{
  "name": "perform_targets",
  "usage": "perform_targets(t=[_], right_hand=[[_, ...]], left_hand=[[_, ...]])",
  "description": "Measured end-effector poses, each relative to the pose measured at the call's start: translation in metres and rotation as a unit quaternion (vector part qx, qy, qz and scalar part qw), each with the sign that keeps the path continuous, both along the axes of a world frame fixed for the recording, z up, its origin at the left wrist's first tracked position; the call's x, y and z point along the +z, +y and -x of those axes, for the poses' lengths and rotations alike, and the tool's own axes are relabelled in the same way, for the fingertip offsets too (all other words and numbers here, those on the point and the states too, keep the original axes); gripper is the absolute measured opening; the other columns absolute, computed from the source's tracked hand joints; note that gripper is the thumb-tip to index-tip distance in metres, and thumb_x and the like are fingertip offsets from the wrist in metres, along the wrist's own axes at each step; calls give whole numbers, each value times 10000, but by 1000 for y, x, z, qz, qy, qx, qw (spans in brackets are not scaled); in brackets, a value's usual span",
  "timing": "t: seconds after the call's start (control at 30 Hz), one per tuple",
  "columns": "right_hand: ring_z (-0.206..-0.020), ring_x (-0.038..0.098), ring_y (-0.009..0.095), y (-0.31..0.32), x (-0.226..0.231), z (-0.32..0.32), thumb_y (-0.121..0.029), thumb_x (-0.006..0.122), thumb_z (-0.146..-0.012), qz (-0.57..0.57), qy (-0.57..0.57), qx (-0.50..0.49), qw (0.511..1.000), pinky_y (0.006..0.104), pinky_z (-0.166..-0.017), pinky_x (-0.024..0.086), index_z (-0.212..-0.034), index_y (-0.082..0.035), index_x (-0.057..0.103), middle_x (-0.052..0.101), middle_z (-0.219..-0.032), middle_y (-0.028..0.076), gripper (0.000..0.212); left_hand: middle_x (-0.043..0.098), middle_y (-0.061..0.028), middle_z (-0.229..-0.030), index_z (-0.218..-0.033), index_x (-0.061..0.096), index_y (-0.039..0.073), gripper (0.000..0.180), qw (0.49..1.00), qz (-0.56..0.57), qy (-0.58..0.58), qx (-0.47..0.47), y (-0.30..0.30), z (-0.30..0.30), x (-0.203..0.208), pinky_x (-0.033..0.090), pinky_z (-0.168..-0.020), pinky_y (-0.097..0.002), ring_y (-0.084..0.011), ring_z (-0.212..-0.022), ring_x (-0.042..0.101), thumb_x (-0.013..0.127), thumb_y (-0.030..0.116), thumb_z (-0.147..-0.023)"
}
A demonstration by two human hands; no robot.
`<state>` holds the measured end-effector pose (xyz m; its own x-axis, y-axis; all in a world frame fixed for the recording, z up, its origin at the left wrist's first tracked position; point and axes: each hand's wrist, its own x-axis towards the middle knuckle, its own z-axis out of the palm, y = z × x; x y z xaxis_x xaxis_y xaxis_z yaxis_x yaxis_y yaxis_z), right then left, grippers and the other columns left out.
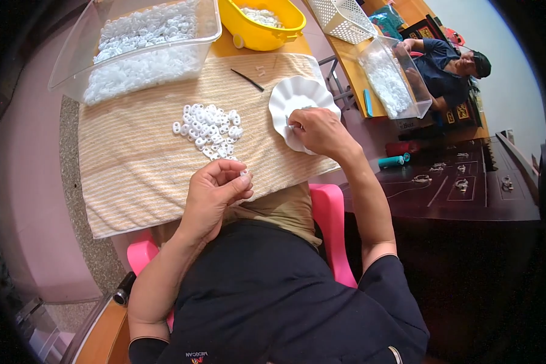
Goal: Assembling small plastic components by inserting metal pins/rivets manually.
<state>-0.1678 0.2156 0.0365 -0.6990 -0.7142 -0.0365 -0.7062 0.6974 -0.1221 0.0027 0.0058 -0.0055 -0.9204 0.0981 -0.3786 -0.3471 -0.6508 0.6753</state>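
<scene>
Between the thumb and fingers of my left hand [218, 188] is a small white plastic piece [244, 173] with a hole in it. Just beyond that hand, a loose pile of similar white two-holed pieces [207, 128] lies on a striped beige towel [133, 158]. My right hand [320, 130] reaches into a white wavy-rimmed dish [291, 91], fingers pinched together over small greyish bits. Whatever those fingertips grip is hidden. A thin black stick [247, 79] rests on the towel to the left of the dish.
At the back left stands a clear bin [145, 67] full of white pieces, with a yellow tub [264, 30] beside it. A second table at the right carries a white basket [343, 21] and another clear bin [389, 79], where another person [446, 67] sits. I sit on a pink chair [330, 224].
</scene>
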Motion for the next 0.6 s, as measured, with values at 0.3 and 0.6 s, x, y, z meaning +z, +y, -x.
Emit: perform_targets(t=[0.3,0.6], right_hand=[[-828,644,359,6,-2,-2,-81,565,-747,43,-32,-37,998,434,-759,501,-814,-23,676,657,-841,197,142],[-804,645,354,13,-7,-5,-96,576,-736,73,-34,-45,996,424,-755,505,-833,-45,693,660,-819,177,160]], left_hand=[[648,-40,-856,-1003,591,45,172,1000,-2,2,5,0,0,0,557,-684,-247,-117,-729,639,680,56,-856],[647,-36,-849,-991,593,51,154,1000,-1,5,7,1,0,-2,556,-675,-243,-116,-720,639,672,50,-859]])
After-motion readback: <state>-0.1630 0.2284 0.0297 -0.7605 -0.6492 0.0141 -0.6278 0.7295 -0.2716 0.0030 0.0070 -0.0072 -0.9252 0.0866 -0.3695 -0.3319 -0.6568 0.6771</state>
